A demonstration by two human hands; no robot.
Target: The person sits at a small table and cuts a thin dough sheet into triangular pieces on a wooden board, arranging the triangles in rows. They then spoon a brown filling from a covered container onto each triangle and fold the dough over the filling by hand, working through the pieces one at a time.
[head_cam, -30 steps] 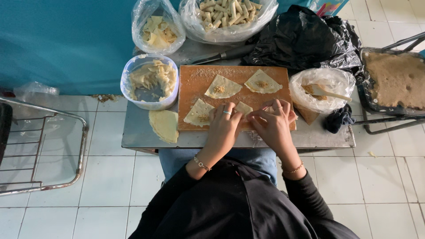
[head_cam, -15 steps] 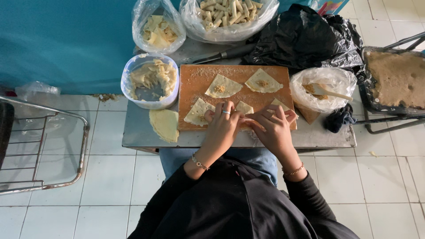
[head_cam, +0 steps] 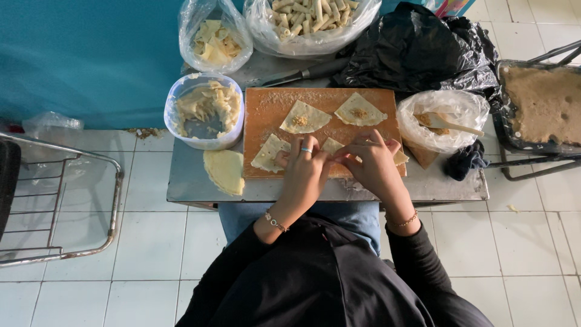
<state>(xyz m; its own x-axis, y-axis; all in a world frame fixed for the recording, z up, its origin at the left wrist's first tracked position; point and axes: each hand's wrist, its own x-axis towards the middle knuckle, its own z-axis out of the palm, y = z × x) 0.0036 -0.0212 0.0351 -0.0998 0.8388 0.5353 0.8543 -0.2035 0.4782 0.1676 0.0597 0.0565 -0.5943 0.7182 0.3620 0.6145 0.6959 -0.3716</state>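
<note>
At table centre, on the wooden cutting board [head_cam: 266, 109], both hands work one triangular dough wrapper [head_cam: 332, 145]. Left hand [head_cam: 304, 172] lies over the board's near edge, ringed fingers curled down onto the wrapper's left part, pinching or pressing it; right hand [head_cam: 375, 165] meets it from three o'clock, fingertips bent onto the same piece. Whether either hand fully grips the dough I cannot tell; both are in contact with it, neither lies open.

Risks, as judged:
- Thin dough under two sets of fingertips may tear if pulled apart rather than folded.
- Filling could squeeze out at the seam if pressed too near the centre.
- Folded wrapper at nine o'clock of the left hand [head_cam: 269, 154] sits touching or just beside the working fingers; a sideways slip could drag it.

Containers, left to right:
- Round plastic tub [head_cam: 204, 138], ten o'clock of the hands: pale dough scraps or strips, part of the bottom bare.
- Stack of round wrappers [head_cam: 224, 171] lies loose on the metal table [head_cam: 187, 181] below the tub, not contained.
- Clear bag [head_cam: 213, 37], far edge: pale cut dough pieces.
- Larger clear bag [head_cam: 315, 21], twelve o'clock: finished rolled sticks.
- Black plastic bag [head_cam: 411, 48]: contents hidden.
- Clear bag with wooden spoon [head_cam: 451, 124], two o'clock: crumbly brown filling.
- Dark tray [head_cam: 503, 130], far right on a separate frame: a flat mass of brown filling.

Two filled triangles [head_cam: 304, 118] [head_cam: 361, 111] rest open at the board's far side.
</note>
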